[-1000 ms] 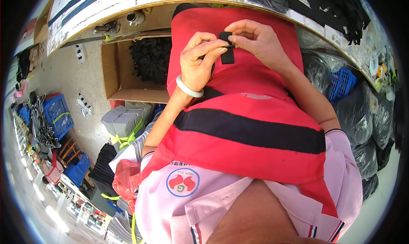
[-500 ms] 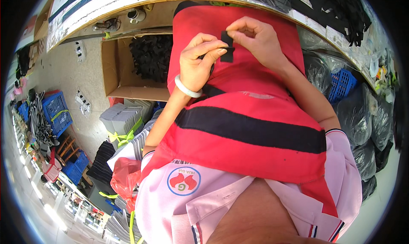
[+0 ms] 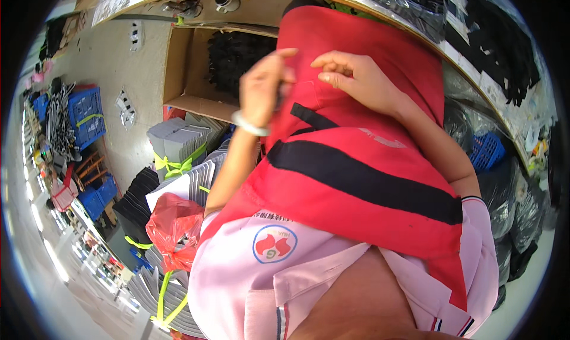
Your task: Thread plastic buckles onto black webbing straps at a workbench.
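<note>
Red fabric piece (image 3: 356, 162) with black bands draped over lap and chest, upper edge raised between both hands. Left hand (image 3: 264, 90) closed on the fabric edge, fingers pressed together on cloth. Right hand (image 3: 356, 78) pinching a fine pale thread (image 3: 306, 83) between thumb and forefinger, just beside the left hand. Short black strap (image 3: 314, 117) lying on the fabric just below the hands.

Risks, as judged: thread slipping or snapping under a sharp pull; needle, if any, too small to make out, so a pricked finger possible; fabric sliding off the lap if the left hold loosens.

Surroundings: open cardboard box (image 3: 196, 73) of black items ahead, 1 bundle of grey sheets tied with yellow-green band (image 3: 178, 153), red plastic bag (image 3: 172, 227), blue crates (image 3: 86, 111) on pale floor.
</note>
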Demonstrator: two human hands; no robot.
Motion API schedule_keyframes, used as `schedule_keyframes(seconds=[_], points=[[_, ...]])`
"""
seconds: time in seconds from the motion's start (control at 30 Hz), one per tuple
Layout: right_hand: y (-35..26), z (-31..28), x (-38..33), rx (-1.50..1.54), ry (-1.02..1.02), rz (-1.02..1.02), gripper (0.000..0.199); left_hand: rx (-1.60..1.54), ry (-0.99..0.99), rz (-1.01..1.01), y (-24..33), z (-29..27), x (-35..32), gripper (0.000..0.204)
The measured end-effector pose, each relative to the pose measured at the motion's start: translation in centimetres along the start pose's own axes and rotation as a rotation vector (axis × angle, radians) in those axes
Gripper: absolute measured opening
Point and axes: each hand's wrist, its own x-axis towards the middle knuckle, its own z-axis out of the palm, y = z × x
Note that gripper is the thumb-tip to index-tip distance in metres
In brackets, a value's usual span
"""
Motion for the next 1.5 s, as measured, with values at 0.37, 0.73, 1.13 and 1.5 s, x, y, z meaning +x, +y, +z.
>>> schedule_keyframes(seconds=[0.37,0.73,1.13,1.5], points=[[0.8,-2.2,-1.7,0.247,0.077,0.188,0.015,-0.66,-0.418,-0.41,-1.9,5.6,3.3,0.075],[3.6,-3.0,-3.0,0.604,0.12,0.181,0.02,-0.434,-0.212,-0.265,-0.7,9.3,2.6,0.028],[4.7,-19.6,-13.6,-1.025,0.99,-0.168,0.028,-0.978,-0.233,-0.664,-2.2,6.7,5.6,0.017],[6.3,-25.2,-11.9,-1.084,1.308,-0.487,0.018,-0.225,-0.538,0.006,-0.7,10.1,4.9,0.018]])
